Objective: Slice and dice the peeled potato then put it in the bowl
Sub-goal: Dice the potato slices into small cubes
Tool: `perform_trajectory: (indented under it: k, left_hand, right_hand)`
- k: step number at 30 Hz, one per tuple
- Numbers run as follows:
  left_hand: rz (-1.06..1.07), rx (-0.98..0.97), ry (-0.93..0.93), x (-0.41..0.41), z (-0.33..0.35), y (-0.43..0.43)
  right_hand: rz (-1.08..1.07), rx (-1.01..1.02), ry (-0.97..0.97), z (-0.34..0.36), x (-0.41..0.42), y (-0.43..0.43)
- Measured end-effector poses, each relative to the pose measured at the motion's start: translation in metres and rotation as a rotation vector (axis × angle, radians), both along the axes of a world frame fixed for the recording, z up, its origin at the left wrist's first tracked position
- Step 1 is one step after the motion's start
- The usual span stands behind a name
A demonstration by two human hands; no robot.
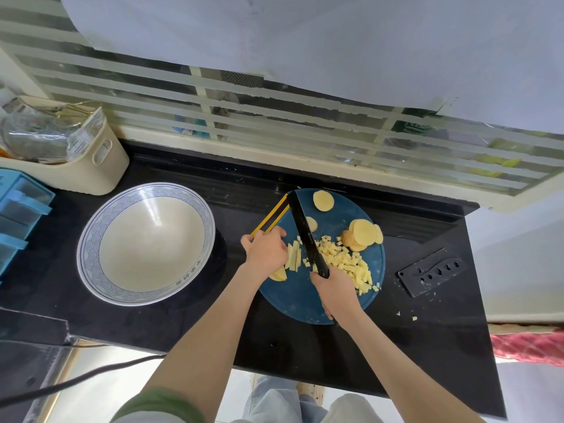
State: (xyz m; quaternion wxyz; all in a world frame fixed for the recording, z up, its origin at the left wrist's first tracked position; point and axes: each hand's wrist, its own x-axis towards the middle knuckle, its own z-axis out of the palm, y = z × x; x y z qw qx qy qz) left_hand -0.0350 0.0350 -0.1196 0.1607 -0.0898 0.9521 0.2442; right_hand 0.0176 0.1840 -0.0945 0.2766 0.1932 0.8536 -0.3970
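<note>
A round blue cutting board [293,297] lies on the black counter. My right hand [332,285] grips the handle of a black knife [302,227], its blade standing across the board. My left hand [265,248] holds down a few potato strips [294,256] just left of the blade. A heap of diced potato [348,264] lies right of the blade. A stack of round potato slices [364,235] sits at the board's right, two single slices [323,200] lie further back, and one piece [278,274] rests under my left wrist. The big white bowl [146,242] with a blue patterned rim stands empty to the left.
A black knife sheath [432,271] lies right of the board. Yellow chopsticks [271,216] lie at the board's back left. A cream basket [76,154] and blue drawers [18,215] stand at the far left. A few potato crumbs [407,315] lie near the counter's front right edge.
</note>
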Motion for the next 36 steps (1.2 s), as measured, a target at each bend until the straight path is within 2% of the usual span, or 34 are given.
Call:
perform_trajectory:
  k: [4,6,7,9,11,13,14,16,18,21,23,26,30,36]
  left_hand:
    - [0.363,0.016,0.371,0.006,0.031,-0.009]
    - [0.306,0.042,0.542,0.010,0.042,-0.012]
    - [0.215,0.059,0.569,0.011,0.047,-0.011]
    - [-0.042,0.040,0.475,0.013,0.054,-0.006]
    - [-0.295,-0.041,0.287,0.013,0.057,0.001]
    - [-0.426,-0.143,0.143,0.012,0.058,0.007]
    - [-0.441,-0.177,0.135,0.012,0.057,0.008]
    - [-0.350,-0.175,0.213,0.014,0.055,0.009]
    - [-0.088,-0.115,0.315,0.018,0.052,0.006]
    - [0.226,0.000,0.248,0.027,0.039,-0.012]
    - [0.245,0.112,0.091,0.035,0.024,-0.023]
    - [0.144,0.185,-0.089,0.043,0.009,-0.026]
    - [0.063,0.178,-0.134,0.041,-0.006,-0.015]
    - [0.178,0.268,-0.218,0.044,-0.009,-0.019]
  right_hand:
    - [0.233,0.329,0.089,0.007,0.003,0.009]
    - [0.391,0.499,0.158,0.013,0.007,0.015]
    - [0.452,0.555,0.194,0.016,0.009,0.018]
    - [0.546,0.624,0.249,0.019,0.012,0.022]
    - [0.625,0.671,0.285,0.021,0.015,0.025]
    - [0.687,0.704,0.310,0.023,0.018,0.026]
    - [0.696,0.707,0.314,0.024,0.019,0.026]
    - [0.655,0.664,0.289,0.022,0.021,0.026]
    - [0.531,0.569,0.222,0.017,0.023,0.024]
    - [0.316,0.369,0.134,0.009,0.022,0.020]
    - [0.237,0.253,0.107,0.005,0.022,0.014]
    - [0.144,0.138,0.077,0.000,0.022,0.002]
    - [0.069,0.044,0.032,-0.007,0.024,-0.011]
    - [0.153,0.026,0.018,-0.013,0.028,-0.020]
